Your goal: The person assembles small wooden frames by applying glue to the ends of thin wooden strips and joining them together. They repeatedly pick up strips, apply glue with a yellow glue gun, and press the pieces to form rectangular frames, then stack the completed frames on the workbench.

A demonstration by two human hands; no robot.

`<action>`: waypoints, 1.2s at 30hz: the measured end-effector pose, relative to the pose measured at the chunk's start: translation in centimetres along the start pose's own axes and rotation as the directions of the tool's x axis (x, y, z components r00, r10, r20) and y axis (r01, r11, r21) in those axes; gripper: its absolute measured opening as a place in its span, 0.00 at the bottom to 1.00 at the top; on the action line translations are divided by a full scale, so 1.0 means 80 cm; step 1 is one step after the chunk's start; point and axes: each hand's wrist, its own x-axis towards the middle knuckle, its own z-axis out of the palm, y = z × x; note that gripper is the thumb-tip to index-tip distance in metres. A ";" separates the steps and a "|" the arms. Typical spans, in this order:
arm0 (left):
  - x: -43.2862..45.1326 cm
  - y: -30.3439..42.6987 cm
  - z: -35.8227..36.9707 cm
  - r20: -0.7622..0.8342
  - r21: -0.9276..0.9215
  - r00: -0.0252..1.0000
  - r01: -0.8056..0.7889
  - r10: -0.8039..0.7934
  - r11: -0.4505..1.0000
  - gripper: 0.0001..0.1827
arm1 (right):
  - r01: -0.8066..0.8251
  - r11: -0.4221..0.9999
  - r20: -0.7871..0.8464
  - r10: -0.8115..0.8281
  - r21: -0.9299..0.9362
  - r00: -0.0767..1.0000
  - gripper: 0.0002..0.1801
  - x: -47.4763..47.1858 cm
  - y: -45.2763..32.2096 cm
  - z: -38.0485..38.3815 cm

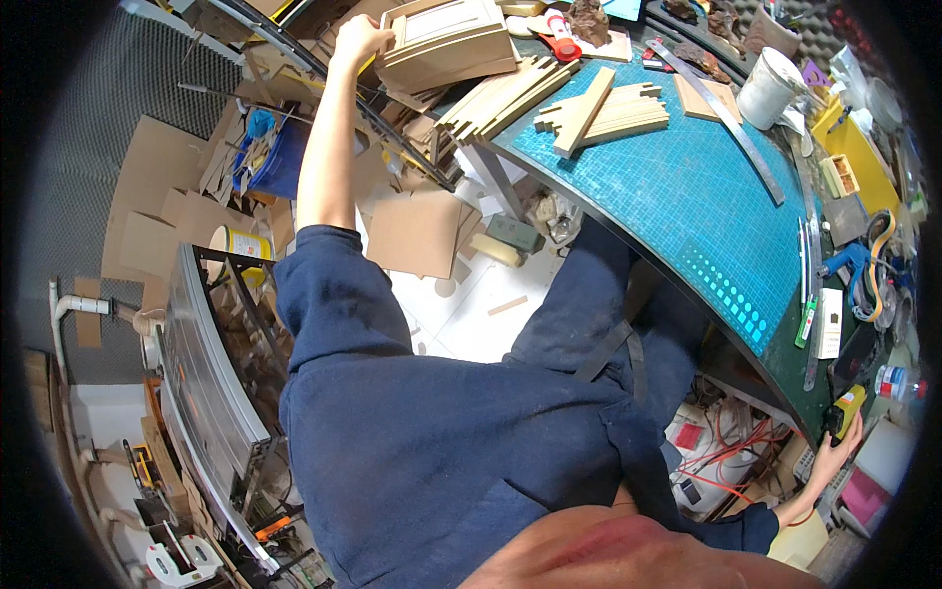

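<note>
My left hand point(362, 38) reaches to the far left, its fingers curled on the near-left edge of a tan box point(449, 70) with framed panels in its top. In my right hand point(841, 444), at the lower right, is a yellow-and-black tape measure point(846, 412), close to the table corner. A teal cutting mat point(662, 191) covers much of the table. Stacked wood strips point(508, 96) lie beside the box. A second pile of strips point(625, 114) rests on the mat, with a thicker wooden bar point(585, 110) laid across it.
A steel ruler point(725, 121) crosses a small wooden board point(706, 99) near a white tub point(770, 88). Along the right edge lie a blue hot-glue gun point(846, 265), a white box point(829, 324) and a plastic bottle point(899, 384). Cardboard point(416, 232) and foam blocks litter the floor. A metal-topped machine point(210, 368) stands left.
</note>
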 end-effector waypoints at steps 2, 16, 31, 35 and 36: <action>-0.001 0.022 -0.001 -0.026 0.174 0.999 -0.026 0.031 0.984 0.24 | -0.014 1.000 0.002 0.014 -0.016 1.000 0.46 -0.003 0.001 -0.006; 0.006 0.007 0.024 -0.159 -0.104 0.986 0.028 -0.044 0.994 0.21 | 0.271 0.962 0.076 -0.273 0.040 0.959 0.17 0.113 -0.331 -0.096; -0.029 0.032 0.009 -0.209 -0.086 0.969 0.119 -0.134 0.989 0.19 | 0.739 0.648 0.137 -0.761 0.183 0.634 0.30 0.374 -1.052 0.305; -0.032 0.030 0.010 -0.187 -0.237 0.975 0.077 -0.124 0.968 0.17 | 0.758 0.619 0.203 -0.785 0.207 0.585 0.15 0.412 -1.056 0.335; -0.033 0.030 0.009 -0.193 -0.309 0.978 0.014 -0.077 0.951 0.28 | 0.802 0.579 0.144 -0.815 0.147 0.561 0.11 0.415 -1.063 0.339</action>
